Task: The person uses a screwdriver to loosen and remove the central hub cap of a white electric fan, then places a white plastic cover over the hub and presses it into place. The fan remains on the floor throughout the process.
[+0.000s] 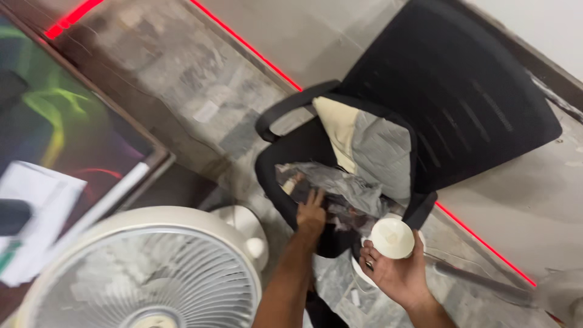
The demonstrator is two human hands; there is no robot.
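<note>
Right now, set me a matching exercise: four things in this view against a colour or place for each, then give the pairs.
Column one:
1. office chair
2. fan
3. round lid
4. left hand

Column two:
A. held in the right hand
B. black, mesh back
C. resting on the grey plastic bag on the chair seat
D. cream, bottom left of the view

Pairs: 1-B, 2-D, 3-A, 4-C
</note>
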